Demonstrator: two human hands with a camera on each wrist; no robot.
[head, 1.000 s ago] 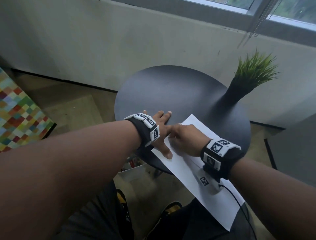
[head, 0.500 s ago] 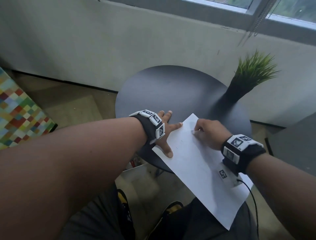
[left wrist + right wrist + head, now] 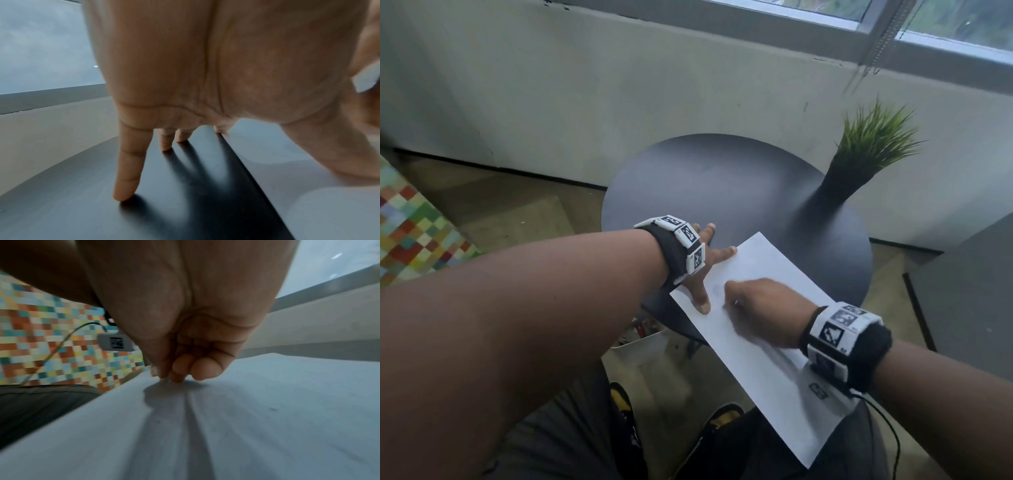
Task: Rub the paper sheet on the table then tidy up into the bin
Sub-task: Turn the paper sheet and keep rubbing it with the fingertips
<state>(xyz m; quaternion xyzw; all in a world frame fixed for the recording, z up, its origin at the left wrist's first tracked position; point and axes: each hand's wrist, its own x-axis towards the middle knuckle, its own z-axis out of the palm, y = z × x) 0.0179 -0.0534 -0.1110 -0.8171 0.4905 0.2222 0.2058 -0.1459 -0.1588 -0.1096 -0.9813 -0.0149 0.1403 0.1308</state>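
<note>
A white paper sheet lies slanted across the near edge of the round black table, its near half hanging over my lap. My left hand lies flat with spread fingers; the thumb and index tip press on the sheet's left part, the other fingers on the bare table. My right hand is curled, its bunched fingertips down on the paper close to the left thumb. A small white eraser-like block shows in its pinch. A white bin stands on the floor under the table's near-left edge.
A potted grass plant in a dark vase stands at the table's right rim. A grey block sits on the floor to the right, a multicoloured checked surface to the left. My knees and shoes are below the table edge.
My right hand swept from beside the left hand out towards the sheet's far right edge, then back down-left next to the left thumb. The left hand stayed pressing the sheet.
</note>
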